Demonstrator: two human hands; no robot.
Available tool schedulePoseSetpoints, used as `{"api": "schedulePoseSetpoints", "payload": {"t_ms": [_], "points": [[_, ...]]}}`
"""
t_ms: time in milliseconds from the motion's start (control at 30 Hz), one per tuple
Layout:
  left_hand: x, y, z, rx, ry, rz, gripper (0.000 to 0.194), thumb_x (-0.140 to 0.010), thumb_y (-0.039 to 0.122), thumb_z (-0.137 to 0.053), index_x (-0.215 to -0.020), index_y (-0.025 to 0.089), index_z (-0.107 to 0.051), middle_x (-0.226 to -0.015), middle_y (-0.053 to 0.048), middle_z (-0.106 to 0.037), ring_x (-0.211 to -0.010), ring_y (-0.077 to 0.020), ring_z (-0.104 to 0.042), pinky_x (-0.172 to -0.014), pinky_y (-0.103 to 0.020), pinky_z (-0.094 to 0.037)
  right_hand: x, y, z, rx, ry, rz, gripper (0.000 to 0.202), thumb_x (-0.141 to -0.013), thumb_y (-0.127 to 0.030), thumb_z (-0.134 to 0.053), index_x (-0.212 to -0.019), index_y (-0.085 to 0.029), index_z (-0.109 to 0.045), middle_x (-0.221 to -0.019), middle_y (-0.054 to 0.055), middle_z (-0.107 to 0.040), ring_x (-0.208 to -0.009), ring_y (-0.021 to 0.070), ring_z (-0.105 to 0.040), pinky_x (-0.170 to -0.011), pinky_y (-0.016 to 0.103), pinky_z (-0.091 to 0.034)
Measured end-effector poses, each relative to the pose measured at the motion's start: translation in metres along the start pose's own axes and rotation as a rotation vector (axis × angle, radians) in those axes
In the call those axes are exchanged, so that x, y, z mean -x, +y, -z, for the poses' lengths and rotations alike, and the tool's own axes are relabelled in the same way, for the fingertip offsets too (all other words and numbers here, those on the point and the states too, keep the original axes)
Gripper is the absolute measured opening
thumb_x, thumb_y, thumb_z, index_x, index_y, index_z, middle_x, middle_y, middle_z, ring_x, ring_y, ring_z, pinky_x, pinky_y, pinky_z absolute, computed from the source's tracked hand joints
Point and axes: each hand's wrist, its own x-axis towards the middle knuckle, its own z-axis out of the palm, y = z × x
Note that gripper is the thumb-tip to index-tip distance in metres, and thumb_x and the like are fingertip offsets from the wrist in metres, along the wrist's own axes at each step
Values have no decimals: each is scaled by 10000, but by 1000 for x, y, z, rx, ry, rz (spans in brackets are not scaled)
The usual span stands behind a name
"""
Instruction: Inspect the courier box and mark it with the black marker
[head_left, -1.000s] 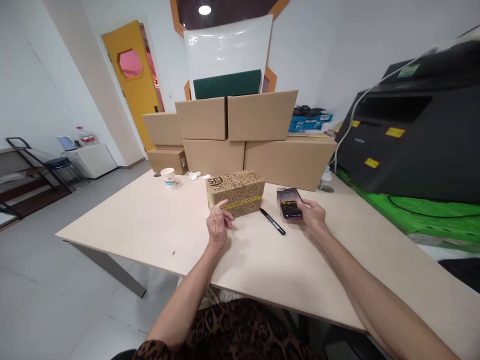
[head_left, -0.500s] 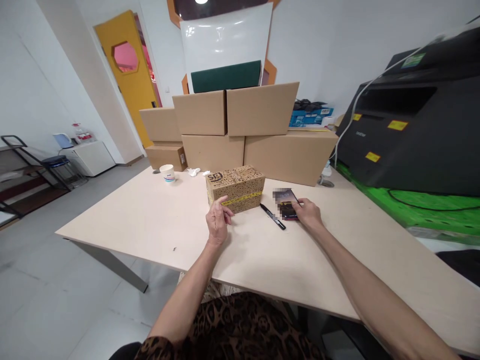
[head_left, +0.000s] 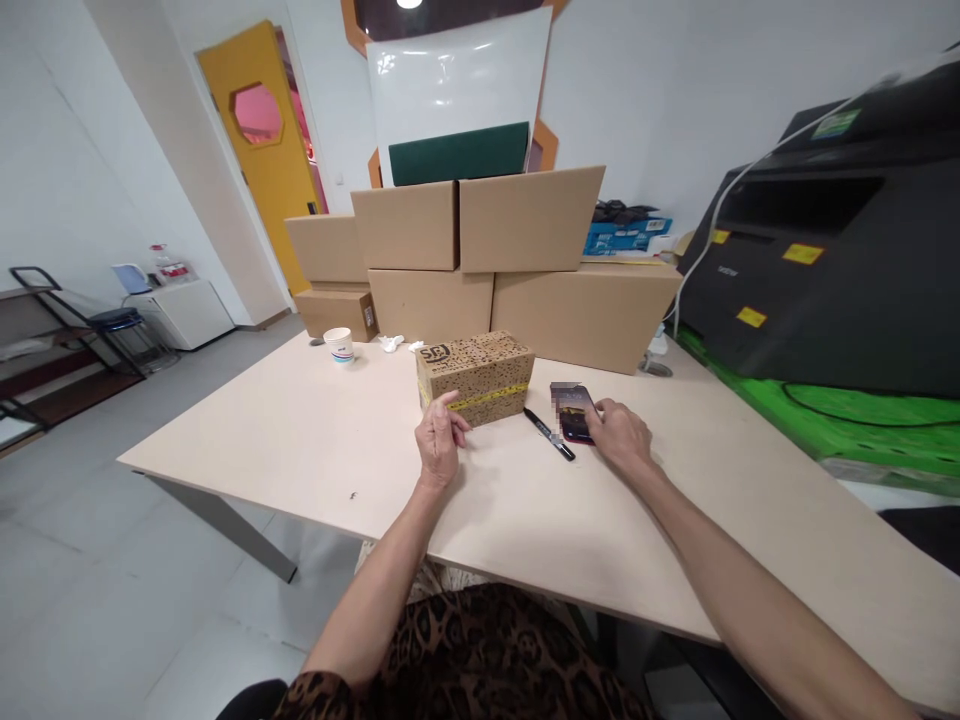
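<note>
My right hand [head_left: 624, 436] is at the right edge of a smartphone [head_left: 574, 414]. Its thumb lies over the lit screen and the other fingers bend along the side, partly hidden. The phone rests face up on the table. A black marker pen [head_left: 549, 434] lies slantwise just left of it. My left hand [head_left: 439, 442] rests on the table with loosely bent fingers, slightly apart and holding nothing. Right behind that hand stands a small brown cardboard box [head_left: 477, 378] with dark speckles and yellow tape. I cannot tell whether the fingers touch it.
Stacked plain cardboard boxes [head_left: 534, 222] line the back of the table [head_left: 277, 430], topped by a dark green box [head_left: 459, 154]. A paper cup [head_left: 340, 345] and crumpled tissues [head_left: 391, 343] stand at the back left. A large black printer [head_left: 817, 240] sits on the right.
The phone, tilted slightly before, now lies flatter on the table. My right hand has shifted a little and its fingers are more bunched. My left hand stays in place.
</note>
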Motion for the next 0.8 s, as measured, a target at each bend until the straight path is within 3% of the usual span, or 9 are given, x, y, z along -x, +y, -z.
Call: {"api": "schedulePoseSetpoints", "payload": {"t_ms": [67, 133, 200, 300, 500, 567, 633, 733, 800], "points": [[0, 0, 0, -7, -1, 1, 683, -919, 806, -546, -1103, 175, -730, -606, 19, -640, -418, -88, -482, -435, -232, -371, 8, -9, 6, -17, -14, 121, 399, -1049, -419, -427, -1037, -181, -747, -1140, 160, -783, -1036, 298, -722, -832, 353, -473], [0, 1, 0, -11, -6, -2, 683, -914, 810, -547, -1091, 178, -734, -605, 18, -637, -421, -91, -476, -436, -237, -365, 17, -21, 10, 2, -114, 239, 398, -1022, -493, -485, -913, -209, -742, -989, 115, -799, -936, 282, -728, -759, 333, -450], [0, 1, 0, -10, -8, -2, 682, -911, 812, -551, -1087, 179, -735, -607, 18, -634, -425, -93, -473, -436, -241, -362, 24, -33, 10, 73, -223, 288, 308, -979, -449, -569, -893, -212, -747, -956, 112, -805, -913, 286, -734, -725, 330, -429], [1, 1, 0, -3, -6, -2, 673, -913, 805, -557, -1084, 178, -735, -604, 20, -629, -426, -94, -467, -437, -242, -357, 24, -46, 5, 140, -253, 266, 203, -927, -310, -622, -957, -181, -776, -1013, 162, -810, -970, 311, -747, -746, 338, -435], [0, -4, 2, -35, 45, -26, 605, -952, 742, -556, -1111, 189, -742, -675, 9, -645, -487, -102, -500, -493, -243, -411, -5, -54, -5, 45, -149, 159, 304, -956, -268, -534, -1059, -132, -785, -1071, 238, -796, -1013, 342, -755, -782, 365, -494], [-4, -6, 6, -95, 150, -77, 543, -962, 689, -585, -1163, 207, -737, -843, -35, -701, -645, -136, -605, -612, -261, -494, -14, -55, -6, -30, -111, 168, 337, -963, -250, -483, -1089, -145, -778, -1067, 207, -801, -1022, 320, -752, -818, 362, -512], [-11, -8, 13, -164, 289, -120, 535, -960, 646, -612, -1265, 216, -705, -1107, -98, -717, -946, -198, -682, -826, -304, -548, -20, -57, -10, -110, -71, 203, 387, -948, -247, -459, -1189, -163, -750, -1097, 159, -799, -1029, 286, -743, -865, 353, -527], [-23, -14, 25, -213, 413, -46, 620, -952, 636, -624, -1405, 212, -627, -1474, -159, -588, -1399, -279, -537, -1178, -393, -417, -24, -62, -22, -476, -39, 273, 561, -822, -252, -523, -1362, -189, -660, -1164, 111, -775, -934, 252, -717, -850, 372, -558], [-29, -17, 31, -176, 361, 94, 623, -942, 659, -627, -1386, 222, -647, -1569, -149, -540, -1533, -299, -412, -1283, -424, -288, -23, -66, -30, -848, -100, 324, 642, -711, -254, -575, -1346, -222, -661, -1139, 83, -773, -893, 246, -694, -829, 391, -570]]}}
